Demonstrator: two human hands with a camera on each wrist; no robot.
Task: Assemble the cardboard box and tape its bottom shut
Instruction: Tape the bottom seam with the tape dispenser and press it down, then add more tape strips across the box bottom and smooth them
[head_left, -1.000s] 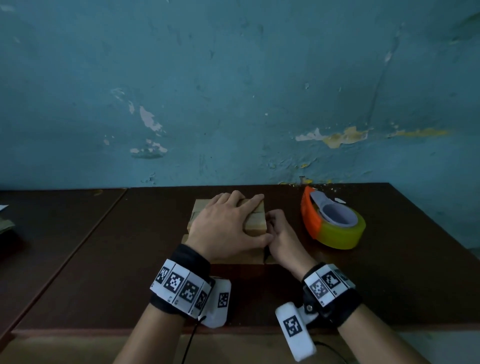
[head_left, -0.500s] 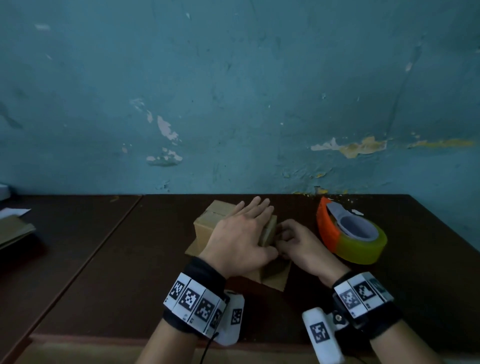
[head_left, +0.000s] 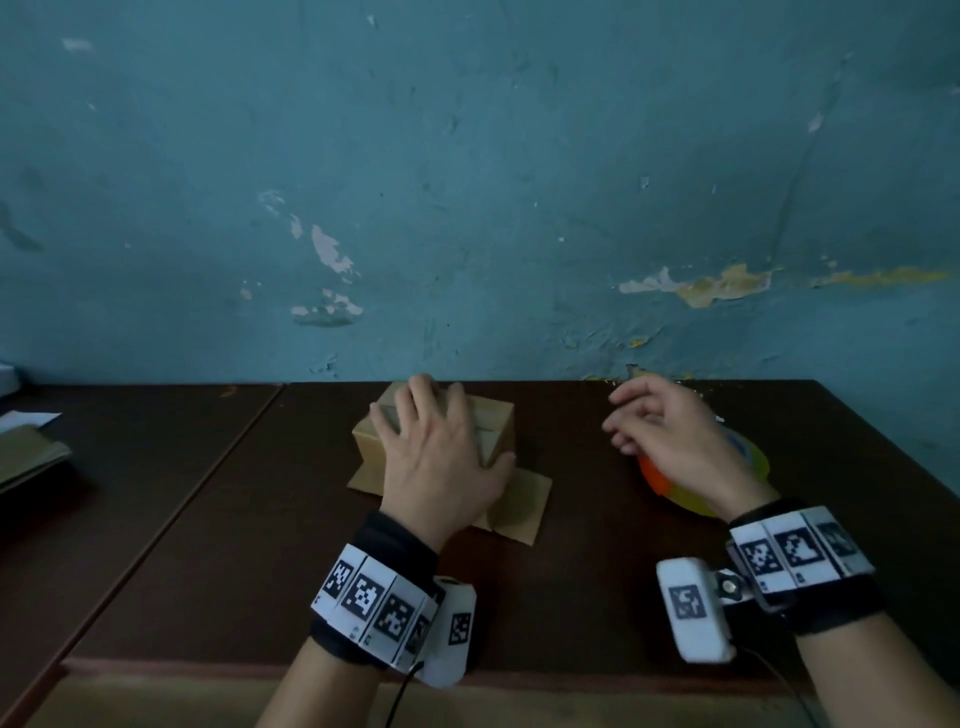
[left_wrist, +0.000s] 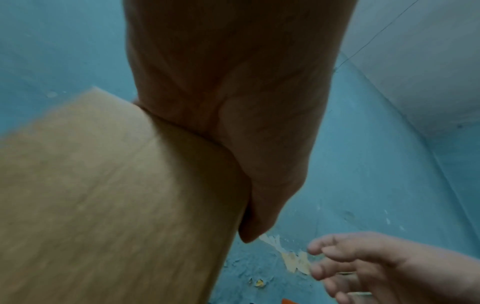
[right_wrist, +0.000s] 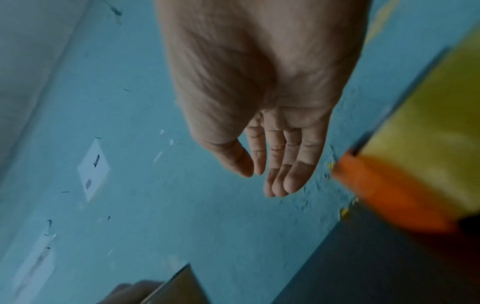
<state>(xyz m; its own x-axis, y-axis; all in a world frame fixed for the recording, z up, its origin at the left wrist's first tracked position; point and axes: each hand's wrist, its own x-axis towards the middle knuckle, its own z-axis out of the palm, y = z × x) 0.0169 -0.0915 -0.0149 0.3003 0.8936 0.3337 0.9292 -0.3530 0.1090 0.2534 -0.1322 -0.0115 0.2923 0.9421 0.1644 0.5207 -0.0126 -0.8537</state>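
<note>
A small brown cardboard box (head_left: 496, 421) stands on the dark wooden table (head_left: 597, 561), with flaps (head_left: 524, 501) spread flat on the near side. My left hand (head_left: 439, 441) lies palm-down on top of the box, fingers spread and straight, holding its folded flaps down; the left wrist view shows the palm (left_wrist: 233, 102) against the cardboard (left_wrist: 103, 195). My right hand (head_left: 660, 431) hovers above the tape dispenser (head_left: 670, 480), an orange and yellow roll holder to the right of the box. Its fingers (right_wrist: 283, 164) are straight and relaxed and hold nothing.
A blue wall with peeling paint (head_left: 467, 208) rises right behind the table. At the far left, on a second table, lie flat cardboard sheets (head_left: 26, 457) and a white paper (head_left: 26, 418). The table's front edge (head_left: 363, 667) runs close to my wrists.
My right hand has left the box's right side and moved right, over the tape dispenser. My left hand has flattened on the box top, and the side flap now lies folded down.
</note>
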